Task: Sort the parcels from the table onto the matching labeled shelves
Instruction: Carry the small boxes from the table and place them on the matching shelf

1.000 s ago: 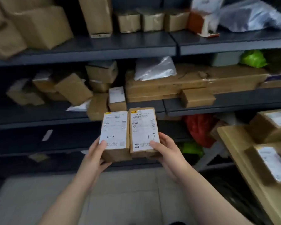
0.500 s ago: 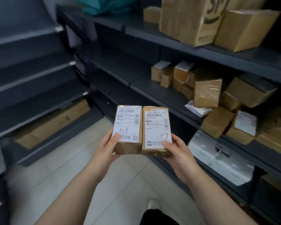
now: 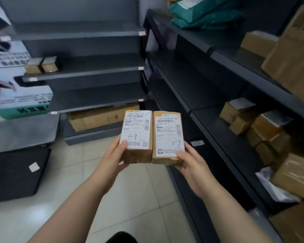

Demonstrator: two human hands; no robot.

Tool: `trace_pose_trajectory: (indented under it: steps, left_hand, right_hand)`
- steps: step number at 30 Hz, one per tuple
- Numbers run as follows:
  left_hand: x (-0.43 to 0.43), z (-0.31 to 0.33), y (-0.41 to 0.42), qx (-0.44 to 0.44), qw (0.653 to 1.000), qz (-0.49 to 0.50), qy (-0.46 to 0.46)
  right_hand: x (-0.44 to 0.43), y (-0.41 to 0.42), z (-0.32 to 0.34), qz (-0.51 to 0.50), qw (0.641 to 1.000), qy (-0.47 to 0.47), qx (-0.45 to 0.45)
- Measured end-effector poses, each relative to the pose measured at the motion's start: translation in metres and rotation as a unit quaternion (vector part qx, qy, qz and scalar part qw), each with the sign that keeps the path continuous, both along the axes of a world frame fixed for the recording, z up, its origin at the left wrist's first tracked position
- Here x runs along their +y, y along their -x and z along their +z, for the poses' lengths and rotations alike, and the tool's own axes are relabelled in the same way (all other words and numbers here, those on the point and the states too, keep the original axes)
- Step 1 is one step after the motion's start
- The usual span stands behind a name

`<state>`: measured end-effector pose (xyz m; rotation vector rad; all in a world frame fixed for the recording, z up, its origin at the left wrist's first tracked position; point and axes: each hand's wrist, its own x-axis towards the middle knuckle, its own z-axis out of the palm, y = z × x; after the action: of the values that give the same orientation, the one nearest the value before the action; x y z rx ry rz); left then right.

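My left hand (image 3: 112, 160) grips one brown cardboard parcel (image 3: 136, 137) marked 1-7, my right hand (image 3: 189, 165) grips its touching twin parcel (image 3: 168, 139), dark metal shelves (image 3: 95, 71) ahead.

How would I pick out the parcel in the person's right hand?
In the middle of the view, two brown parcels are held side by side above the tiled floor. The right hand grips the right parcel; unlike the left parcel, its label reads A600 and its handwritten 1-7 sits lower.

Two brown parcels (image 3: 152, 137) carry white labels (image 3: 136, 130) — black barcodes, yellow corner tags; dark grey shelves (image 3: 98, 71), teal bags (image 3: 205, 13) — pale floor tiles (image 3: 74, 172).
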<state>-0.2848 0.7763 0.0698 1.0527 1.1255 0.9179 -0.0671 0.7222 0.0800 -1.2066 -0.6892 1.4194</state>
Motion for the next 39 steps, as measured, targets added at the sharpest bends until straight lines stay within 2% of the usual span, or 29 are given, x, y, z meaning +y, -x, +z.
trace_pose_trajectory:
  steps: [9,14,24,30,39]
  left_hand:
    - [0.055,-0.034,0.085,-0.03,0.989,0.13,0.056]
    - [0.114,-0.044,0.159,-0.034,0.985,0.147,0.079]
    - [0.23,-0.031,0.287,-0.021,0.986,0.157,0.053]
    - [0.275,-0.038,0.319,-0.031,0.98,0.181,0.075]
    - [0.378,-0.056,0.318,-0.029,0.975,0.193,0.109]
  right_hand:
    - [0.106,0.078,-0.026,0.077,0.994,0.067,-0.031]
    - [0.179,0.155,-0.034,0.084,0.994,0.068,-0.029]
    - [0.286,0.28,-0.04,0.069,0.994,0.073,0.038]
    - [0.338,0.3,-0.047,0.069,0.993,0.09,0.037]
    - [0.455,0.314,-0.061,0.089,0.99,0.101,0.033]
